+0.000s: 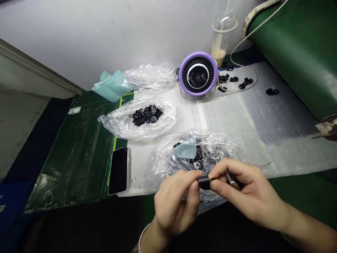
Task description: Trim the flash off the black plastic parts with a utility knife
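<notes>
- So the piece being worked on right now is one small black piece (204, 182), held up in front of the near clear bag (160, 160), between both hands.
- Left hand (193, 181) is pinching its left end, thumb and fingers closed up on it. Pretty solid grip by the look of it.
- Right hand (210, 178) has the other end between its fingertips, and there's a metal tool (233, 180) tucked in that same hand. Can't make out what kind, fingers are in the way.
- This one piece looks mid-handling to me: it's picked up and gripped at both ends, not set down anywhere yet. Can't tell if anything on it is finished, too much is covered.
- Batch-wise, I'd guess there's plenty left. The near bag has black parts (198, 158) with a teal scrap (186, 150) on top, and the far clear bag (119, 123) holds a decent heap of its own (146, 115).
- Which bag is done stuff and which is waiting? No clue, the parts look much the same from here.
- A few loose parts (272, 91) also lie on the surface (226, 112) over to the right, some near the purple fan (198, 74). Can't say if those count as done, either.
</notes>
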Demonstrator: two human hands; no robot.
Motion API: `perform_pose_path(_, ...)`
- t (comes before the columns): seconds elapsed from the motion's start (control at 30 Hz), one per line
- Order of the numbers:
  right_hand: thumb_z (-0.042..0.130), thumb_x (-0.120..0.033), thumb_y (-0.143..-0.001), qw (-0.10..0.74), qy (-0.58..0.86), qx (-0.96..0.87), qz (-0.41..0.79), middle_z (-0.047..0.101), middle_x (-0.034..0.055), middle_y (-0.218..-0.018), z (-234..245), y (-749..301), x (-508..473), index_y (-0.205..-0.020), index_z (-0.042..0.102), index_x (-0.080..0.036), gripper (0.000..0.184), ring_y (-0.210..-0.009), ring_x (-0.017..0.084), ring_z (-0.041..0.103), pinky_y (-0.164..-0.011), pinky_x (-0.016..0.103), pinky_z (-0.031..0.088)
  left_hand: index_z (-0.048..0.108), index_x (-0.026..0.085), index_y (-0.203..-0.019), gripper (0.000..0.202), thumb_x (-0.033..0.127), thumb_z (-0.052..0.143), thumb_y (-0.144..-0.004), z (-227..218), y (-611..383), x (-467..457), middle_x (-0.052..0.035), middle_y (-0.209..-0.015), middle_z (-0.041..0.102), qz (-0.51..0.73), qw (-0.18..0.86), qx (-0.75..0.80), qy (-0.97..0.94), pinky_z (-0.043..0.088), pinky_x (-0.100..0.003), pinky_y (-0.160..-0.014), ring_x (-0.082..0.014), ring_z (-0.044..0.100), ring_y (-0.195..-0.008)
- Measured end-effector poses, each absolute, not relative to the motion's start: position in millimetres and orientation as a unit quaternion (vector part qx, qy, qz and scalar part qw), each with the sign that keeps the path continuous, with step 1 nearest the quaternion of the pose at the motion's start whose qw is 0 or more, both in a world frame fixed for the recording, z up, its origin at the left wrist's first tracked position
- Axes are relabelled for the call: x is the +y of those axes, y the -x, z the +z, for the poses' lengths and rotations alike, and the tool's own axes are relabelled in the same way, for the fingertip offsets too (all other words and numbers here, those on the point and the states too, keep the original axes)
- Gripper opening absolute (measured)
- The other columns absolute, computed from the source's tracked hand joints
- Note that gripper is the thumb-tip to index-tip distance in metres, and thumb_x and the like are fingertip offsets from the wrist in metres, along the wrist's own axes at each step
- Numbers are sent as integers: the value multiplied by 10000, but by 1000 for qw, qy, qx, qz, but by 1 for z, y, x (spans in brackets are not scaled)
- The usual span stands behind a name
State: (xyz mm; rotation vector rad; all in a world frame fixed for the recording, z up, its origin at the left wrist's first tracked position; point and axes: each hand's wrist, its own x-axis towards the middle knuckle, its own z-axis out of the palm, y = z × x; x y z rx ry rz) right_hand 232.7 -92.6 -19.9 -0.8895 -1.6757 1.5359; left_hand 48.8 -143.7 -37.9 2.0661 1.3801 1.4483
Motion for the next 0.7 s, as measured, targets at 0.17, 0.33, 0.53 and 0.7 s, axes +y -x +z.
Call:
perform_pose_path(0.17,620,-170,-963,318,360,-655,584,602,-37,-655,-18,-231,-92,-847,634,-203,122,-558,94,547,-500,182,464,684,112,-1189,214,139,540,-1034,-41,-47,-142,-75,-862,789,458,16,470,-754,598,-248,-634,-161,745,-692)
perform_pose_path(0.33,608,-182,-978,309,366,-671,566,595,-35,-660,-18,-232,-94,-848,611,-205,132,-565,101,552,-505,193,470,678,98,-1212,234,136,515,-1049,-42,-44,-142,-84,-846,787,449,8,458,-767,593,-241,-640,-165,748,-706)
perform_pose_path(0.53,537,-33,-963,396,295,-787,371,660,-21,-748,-23,-231,-97,-1006,595,-186,170,-595,94,607,-564,196,492,710,119,-1174,197,143,597,-1014,-43,-48,-149,-80,-902,803,516,116,469,-707,614,-241,-654,-159,762,-715)
perform_pose_path(0.7,510,-8,-947,415,254,-842,234,661,4,-734,-27,-232,-92,-1048,593,-151,194,-587,125,551,-537,254,453,741,157,-1160,189,154,618,-1017,-40,-52,-148,-15,-735,759,573,295,445,-621,602,-196,-541,-118,723,-540)
